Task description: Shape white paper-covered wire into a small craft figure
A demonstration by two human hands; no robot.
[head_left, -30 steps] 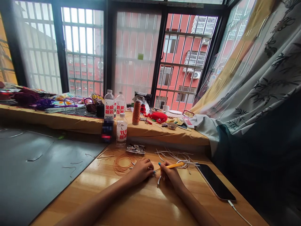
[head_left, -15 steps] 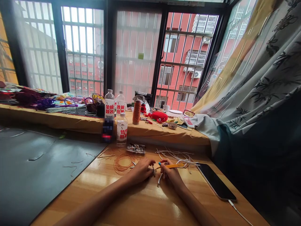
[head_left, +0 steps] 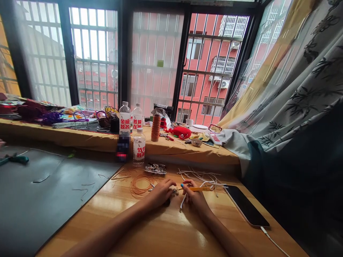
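Note:
My left hand (head_left: 160, 194) rests on the wooden table (head_left: 171, 232), fingers pinched on a small pale bead-like piece (head_left: 175, 192) that I cannot name. My right hand (head_left: 195, 197) sits just right of it, closed around a yellow-handled tool (head_left: 199, 189) whose tip points left at that piece. A white cord (head_left: 182, 202) hangs down between the two hands. A coil of orange cord (head_left: 140, 185) lies just behind my left hand. Loose white cords (head_left: 200, 176) are spread behind my right hand.
A black phone (head_left: 245, 206) with a charging cable lies at the right. Water bottles (head_left: 139, 147), a small tray of beads (head_left: 155, 168) and an orange thread spool (head_left: 155, 127) stand behind. A grey mat (head_left: 40, 192) covers the left; a green tool (head_left: 16, 159) lies on it. Curtains hang right.
My hands have drawn slightly closer together and the small piece now sits between the fingertips. A green tool has come into view on the grey mat at the far left.

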